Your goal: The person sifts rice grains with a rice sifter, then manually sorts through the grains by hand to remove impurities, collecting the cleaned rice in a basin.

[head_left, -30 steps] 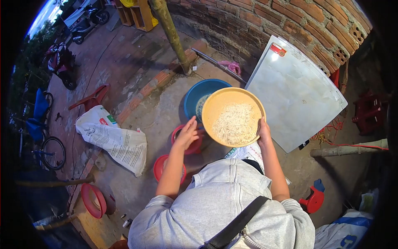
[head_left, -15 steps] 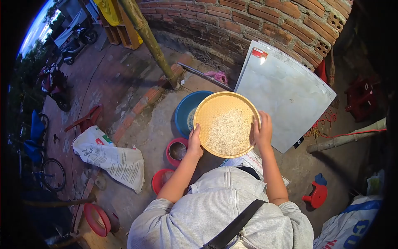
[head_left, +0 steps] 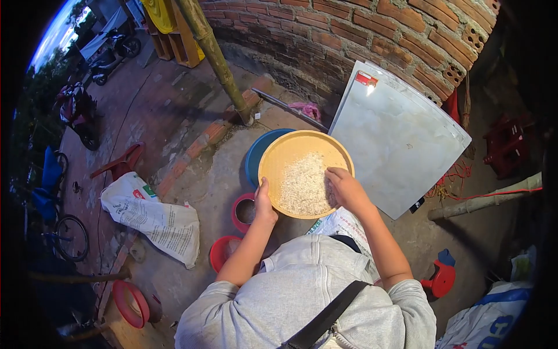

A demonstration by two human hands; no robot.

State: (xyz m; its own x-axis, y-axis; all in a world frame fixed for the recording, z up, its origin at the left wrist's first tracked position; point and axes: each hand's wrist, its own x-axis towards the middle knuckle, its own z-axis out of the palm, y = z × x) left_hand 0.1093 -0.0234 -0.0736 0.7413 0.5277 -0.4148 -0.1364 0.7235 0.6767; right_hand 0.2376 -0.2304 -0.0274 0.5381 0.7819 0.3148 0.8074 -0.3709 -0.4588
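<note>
A round tan winnowing tray (head_left: 276,152) is held up in front of my chest, with a spread of pale, rice-like grain (head_left: 303,187) on its right and lower part. My left hand (head_left: 265,203) grips the tray's lower left rim, thumb up along the edge. Over the right side of the tray, my right hand (head_left: 347,191) reaches in with its fingers drawn together at the grain's edge; what lies between the fingertips is too small to make out. Behind the tray, partly hidden, is a blue basin (head_left: 253,156).
On the floor left of me are a pink bowl with a metal rim inside (head_left: 239,216), a red bowl (head_left: 218,253) and a white sack (head_left: 152,218). A large grey panel (head_left: 395,139) leans by the brick wall (head_left: 325,29). A red stool (head_left: 443,280) stands at the right.
My right hand has left the tray's right rim and come in over the grain, its fingers now curled. The tray has shifted slightly left, my left hand still on its rim.
</note>
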